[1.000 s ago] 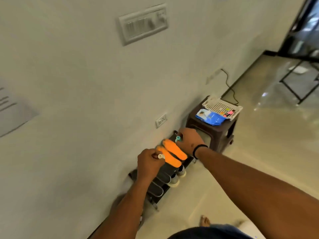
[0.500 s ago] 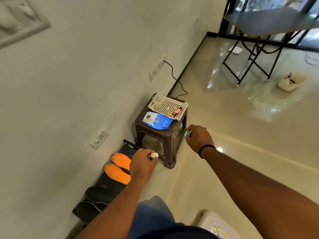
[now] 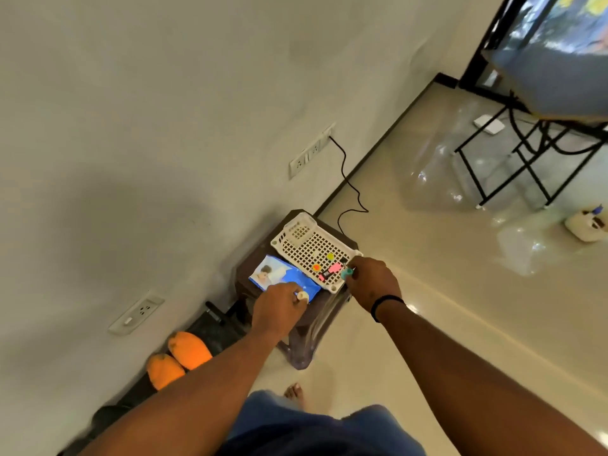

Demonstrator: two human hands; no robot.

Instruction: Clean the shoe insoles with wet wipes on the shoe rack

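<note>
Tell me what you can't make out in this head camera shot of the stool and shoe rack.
- Small white object in the left hand: too small to identify.
- Small teal object in the right hand: fingers cover most of it.
- Blue wet wipes pack: near end hidden under the left hand.
- Black shoe rack: mostly hidden by the left forearm; lower end blurred.
- Coloured bits in the white perforated plastic basket: too small.

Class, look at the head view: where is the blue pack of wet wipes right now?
The blue wet wipes pack lies on the brown stool, left of the white basket, under the left hand.
</note>
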